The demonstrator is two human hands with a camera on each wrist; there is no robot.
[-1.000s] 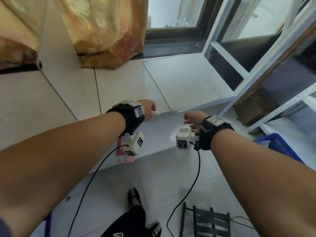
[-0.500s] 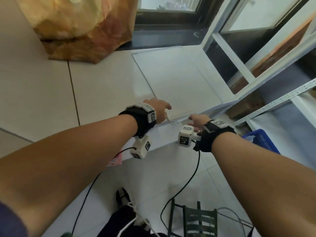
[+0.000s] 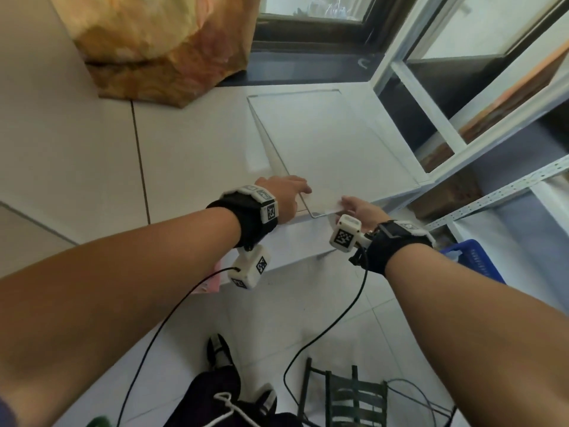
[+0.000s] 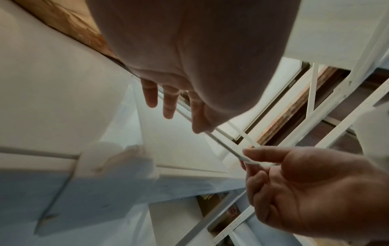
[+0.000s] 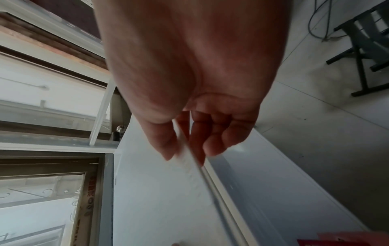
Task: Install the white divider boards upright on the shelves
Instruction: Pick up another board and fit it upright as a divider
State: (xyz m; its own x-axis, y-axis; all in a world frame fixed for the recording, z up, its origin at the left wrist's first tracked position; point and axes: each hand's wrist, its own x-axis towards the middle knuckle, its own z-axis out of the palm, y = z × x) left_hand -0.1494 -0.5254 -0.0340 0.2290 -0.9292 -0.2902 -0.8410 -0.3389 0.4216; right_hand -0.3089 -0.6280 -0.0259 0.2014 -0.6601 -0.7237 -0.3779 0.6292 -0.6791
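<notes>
A thin white divider board point(image 3: 332, 149) lies nearly flat on a white ledge point(image 3: 191, 155) under the window. My right hand point(image 3: 357, 208) pinches the board's near edge by the corner, thumb on top and fingers beneath; the right wrist view shows this right hand point(image 5: 195, 141) on the thin board point(image 5: 164, 191). My left hand point(image 3: 289, 192) reaches with straight fingers to the board's left edge. From the left wrist, the left hand's fingers point(image 4: 168, 103) stretch out along the board edge point(image 4: 221, 143), with the right hand point(image 4: 294, 183) below.
A white metal shelf frame point(image 3: 462, 118) stands at the right, with a blue basket point(image 3: 474, 257) beneath it. An orange patterned curtain point(image 3: 160, 41) hangs at the back left. A dark stool point(image 3: 348, 396) and cables point(image 3: 332, 328) lie on the tiled floor.
Both hands moved forward to the board. The right hand took hold of its near corner, and the left hand's fingers straightened onto its left edge.
</notes>
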